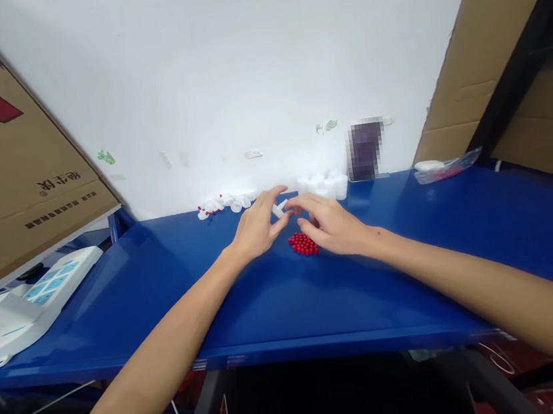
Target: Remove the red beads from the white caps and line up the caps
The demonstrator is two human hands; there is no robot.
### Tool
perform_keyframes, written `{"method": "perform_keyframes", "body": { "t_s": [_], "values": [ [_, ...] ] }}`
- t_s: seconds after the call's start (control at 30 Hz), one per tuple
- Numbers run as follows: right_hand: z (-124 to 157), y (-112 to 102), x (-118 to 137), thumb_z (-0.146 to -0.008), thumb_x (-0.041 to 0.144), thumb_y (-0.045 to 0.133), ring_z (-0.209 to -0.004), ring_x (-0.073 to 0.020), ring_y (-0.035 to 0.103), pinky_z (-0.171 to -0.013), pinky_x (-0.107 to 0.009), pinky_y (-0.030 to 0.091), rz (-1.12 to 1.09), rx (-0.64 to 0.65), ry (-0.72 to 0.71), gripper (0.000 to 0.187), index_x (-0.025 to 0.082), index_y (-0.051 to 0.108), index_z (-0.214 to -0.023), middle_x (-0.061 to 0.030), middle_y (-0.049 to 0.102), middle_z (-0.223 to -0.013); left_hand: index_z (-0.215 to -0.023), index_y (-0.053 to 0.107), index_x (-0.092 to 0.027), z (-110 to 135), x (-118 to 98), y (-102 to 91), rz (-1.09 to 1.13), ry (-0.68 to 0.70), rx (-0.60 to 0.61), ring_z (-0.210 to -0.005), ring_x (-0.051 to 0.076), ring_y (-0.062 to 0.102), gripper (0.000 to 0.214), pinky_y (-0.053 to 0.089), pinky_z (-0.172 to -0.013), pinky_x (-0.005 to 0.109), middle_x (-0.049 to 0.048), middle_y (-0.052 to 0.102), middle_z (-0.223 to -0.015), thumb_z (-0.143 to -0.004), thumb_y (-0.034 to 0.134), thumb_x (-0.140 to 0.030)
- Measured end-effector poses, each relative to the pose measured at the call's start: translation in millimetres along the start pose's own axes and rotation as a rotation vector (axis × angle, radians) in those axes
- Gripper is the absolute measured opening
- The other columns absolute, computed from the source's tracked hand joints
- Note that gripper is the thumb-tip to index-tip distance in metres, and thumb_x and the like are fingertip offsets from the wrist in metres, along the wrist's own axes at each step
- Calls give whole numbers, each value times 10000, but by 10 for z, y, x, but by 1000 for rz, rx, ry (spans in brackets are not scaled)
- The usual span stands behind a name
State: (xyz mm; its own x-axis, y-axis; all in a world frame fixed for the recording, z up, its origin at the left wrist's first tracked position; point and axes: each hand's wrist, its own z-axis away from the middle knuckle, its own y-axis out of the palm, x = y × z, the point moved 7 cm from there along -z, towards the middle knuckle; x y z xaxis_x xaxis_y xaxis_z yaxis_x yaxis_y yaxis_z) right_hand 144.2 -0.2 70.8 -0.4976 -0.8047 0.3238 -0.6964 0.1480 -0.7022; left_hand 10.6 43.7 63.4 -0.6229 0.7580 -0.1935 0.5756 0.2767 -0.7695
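Both my hands meet over the middle of the blue table (116,300). My left hand (257,226) pinches a small white plastic piece (280,208) between thumb and fingers. My right hand (329,224) touches the same piece from the right with its fingertips closed on it. Just below the hands lies a small heap of red beads (304,243) on the table.
White plastic pieces with red bits (220,204) lie by the wall, beside a cluster of white caps (324,183). A clear bag (446,168) sits at the back right. A white scale (26,301) stands at the left, under a cardboard box (2,153). More cardboard leans at the right.
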Motion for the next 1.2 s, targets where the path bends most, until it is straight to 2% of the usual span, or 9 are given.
{"method": "perform_keyframes", "body": {
  "t_s": [0.1,0.27,0.43,0.5,0.63,0.7,0.8,0.9,1.2],
  "values": [
    [16,25,-21,-950,154,400,-1031,-225,606,-907,-392,477,0,13,-4,414,212,518,-1343,-113,613,-1268,-1372,445,-229,-7,-54,-53,-38,12,-51,-888,167,618,441,512,-810,318,84,590,-1180,-961,553,-347],
    [37,88,-46,-989,205,356,-1105,-230,623,-934,-381,489,27,69,10,468,171,495,-1434,-119,626,-1328,-1351,465,-229,0,-151,-35,-67,79,-28,-864,160,589,417,498,-792,303,63,572,-1113,-952,561,-303],
    [23,23,-188,-931,146,365,-1206,-234,601,-1005,-391,473,127,36,115,538,191,501,-1449,-83,601,-1408,-1477,331,-259,-6,-32,2,-112,-37,-16,-805,158,586,576,502,-752,323,102,526,-1194,-966,542,-421],
    [23,-60,-316,-908,147,385,-1224,-251,591,-1014,-406,470,199,-7,198,549,189,511,-1441,-81,597,-1416,-1468,351,-250,-12,28,-2,-114,-72,-28,-847,179,598,542,503,-772,340,108,540,-1186,-984,495,-448],
    [49,-257,-581,-908,195,405,-1205,-311,592,-979,-449,476,379,-76,332,542,168,524,-1436,-112,602,-1404,-1241,563,-185,-24,168,21,-61,-128,1,-755,168,601,338,484,-774,338,48,638,-896,-1015,392,-371],
    [67,-338,-690,-908,201,404,-1174,-327,604,-942,-463,487,441,-91,377,539,178,536,-1430,-107,602,-1405,-1145,610,-169,-21,250,44,-33,-175,21,-661,154,588,292,469,-722,317,13,639,-740,-988,405,-306],
    [89,-408,-806,-906,209,412,-1143,-336,613,-915,-475,489,495,-92,426,543,191,534,-1435,-107,589,-1421,-1105,636,-164,-10,331,90,-20,-223,60,-600,157,587,289,455,-674,307,-3,643,-647,-904,432,-205],
    [99,-405,-863,-907,212,407,-1148,-340,608,-918,-477,482,515,-60,444,549,181,526,-1442,-117,570,-1440,-1110,647,-165,0,346,137,-31,-226,116,-637,180,631,344,470,-708,325,4,663,-638,-854,418,-153],
    [110,-294,-913,-889,210,425,-1219,-329,577,-973,-466,481,458,-2,444,523,156,575,-1386,-112,581,-1427,-1167,632,-177,5,277,162,-19,-158,194,-803,190,690,422,494,-819,341,14,733,-796,-840,381,-90]
  ]
}}
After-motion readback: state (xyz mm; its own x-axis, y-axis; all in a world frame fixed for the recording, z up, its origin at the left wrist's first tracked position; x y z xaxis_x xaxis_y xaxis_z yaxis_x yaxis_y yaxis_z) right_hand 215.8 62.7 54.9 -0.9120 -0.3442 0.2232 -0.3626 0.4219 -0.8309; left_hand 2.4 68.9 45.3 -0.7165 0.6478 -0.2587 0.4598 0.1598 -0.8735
